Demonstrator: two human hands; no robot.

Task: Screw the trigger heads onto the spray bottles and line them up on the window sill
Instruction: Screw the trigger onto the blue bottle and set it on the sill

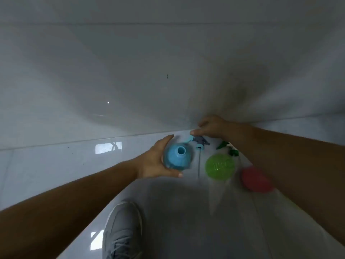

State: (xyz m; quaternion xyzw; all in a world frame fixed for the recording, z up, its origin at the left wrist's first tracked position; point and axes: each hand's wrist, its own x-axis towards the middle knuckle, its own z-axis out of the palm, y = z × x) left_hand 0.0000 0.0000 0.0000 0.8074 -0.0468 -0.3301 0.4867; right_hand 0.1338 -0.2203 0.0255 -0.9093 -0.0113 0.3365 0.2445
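Observation:
My left hand (156, 161) grips a blue spray bottle (177, 157) with an open neck, seen from above on the tiled floor. My right hand (211, 128) pinches the top of a blue and grey trigger head (198, 142), whose thin tube hangs down beside the bottle. A green bottle (220, 166) stands to the right with a green trigger head (228, 147) lying just behind it. Further right sits a red bottle (256, 179), partly covered by my right forearm.
Glossy white floor tiles (56, 165) meet a white tiled wall (130, 71) right behind the bottles. A grey shoe (123, 230) and light trouser leg (205, 221) fill the lower middle.

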